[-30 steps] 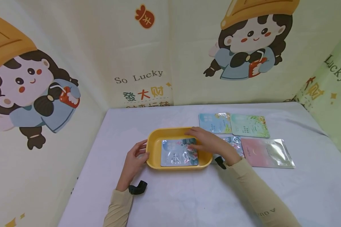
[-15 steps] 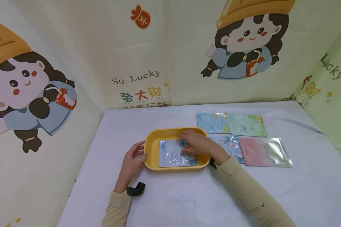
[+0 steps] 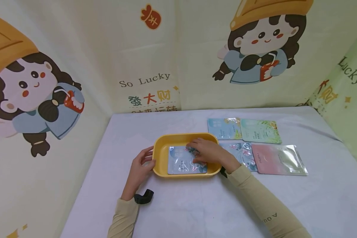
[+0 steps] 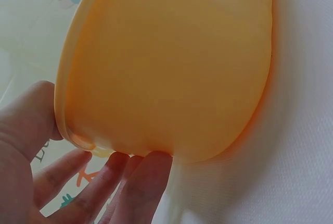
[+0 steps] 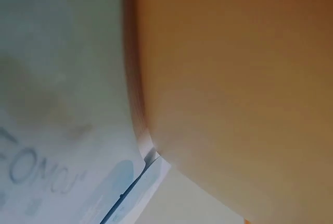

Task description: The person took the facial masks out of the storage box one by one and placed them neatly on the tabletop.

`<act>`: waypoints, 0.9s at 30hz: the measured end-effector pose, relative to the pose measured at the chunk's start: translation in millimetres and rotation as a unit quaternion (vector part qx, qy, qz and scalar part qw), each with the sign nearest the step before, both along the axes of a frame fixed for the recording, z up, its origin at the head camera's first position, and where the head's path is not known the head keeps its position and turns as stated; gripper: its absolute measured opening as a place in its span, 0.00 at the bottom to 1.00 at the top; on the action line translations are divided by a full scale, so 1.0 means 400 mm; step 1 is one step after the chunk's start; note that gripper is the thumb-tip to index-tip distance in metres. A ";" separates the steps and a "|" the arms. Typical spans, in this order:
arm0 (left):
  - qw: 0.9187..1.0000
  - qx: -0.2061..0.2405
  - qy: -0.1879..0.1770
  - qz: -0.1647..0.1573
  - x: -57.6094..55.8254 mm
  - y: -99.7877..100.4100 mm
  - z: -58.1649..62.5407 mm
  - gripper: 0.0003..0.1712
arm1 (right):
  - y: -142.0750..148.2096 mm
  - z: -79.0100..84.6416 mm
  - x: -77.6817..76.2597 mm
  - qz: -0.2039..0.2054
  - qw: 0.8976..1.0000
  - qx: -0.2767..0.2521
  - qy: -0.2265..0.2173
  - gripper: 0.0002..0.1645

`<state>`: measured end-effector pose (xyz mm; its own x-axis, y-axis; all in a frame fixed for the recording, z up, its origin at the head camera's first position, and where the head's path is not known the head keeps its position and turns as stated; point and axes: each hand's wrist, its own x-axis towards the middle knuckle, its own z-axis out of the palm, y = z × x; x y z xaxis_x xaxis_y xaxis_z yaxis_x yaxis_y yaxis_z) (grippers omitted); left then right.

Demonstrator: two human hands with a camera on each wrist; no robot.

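A yellow tray (image 3: pixel 160 154) stands mid-table with a blue flowered face mask packet (image 3: pixel 178 162) lying flat in it. At the tray's left end, my left hand (image 3: pixel 140 172) grips it, the thumb on the rim and the fingertips against the outer wall. The left wrist view shows this left hand (image 4: pixel 93 182) close up on the tray. Over the packet's right half lies my right hand (image 3: pixel 209 152), its fingers extended and reaching past the packet's top edge. Contact under those fingers is hidden. The right wrist view shows no hand, only a blurred orange surface (image 5: pixel 234 88).
Right of the tray lie more packets: a blue one (image 3: pixel 224 129) and a green one (image 3: pixel 261 131) behind, a flowered one (image 3: pixel 241 153) and a pink-silver one (image 3: pixel 279 159) in front. White cloth (image 3: pixel 181 208) covers the table. Printed curtains (image 3: pixel 196 66) enclose it.
My right hand has moved left, from the tray's far right rim to over the packet. My left hand keeps its place at the tray's left end. The packet lies as before.
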<state>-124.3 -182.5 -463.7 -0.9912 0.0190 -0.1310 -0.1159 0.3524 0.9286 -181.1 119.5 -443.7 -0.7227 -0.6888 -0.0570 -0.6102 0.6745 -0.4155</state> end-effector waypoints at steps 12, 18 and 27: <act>1.000 0.003 0.003 0.000 -0.003 -0.003 0.002 0.29 | -0.004 0.001 -0.001 -0.022 0.999 -0.029 0.002 0.24; 1.000 0.003 0.007 -0.003 -0.004 -0.006 -0.003 0.29 | -0.005 0.000 -0.002 -0.031 0.999 -0.031 0.015 0.16; 1.000 -0.006 -0.001 0.002 -0.005 -0.004 0.002 0.29 | 0.002 0.014 -0.010 -0.045 0.996 -0.078 -0.026 0.14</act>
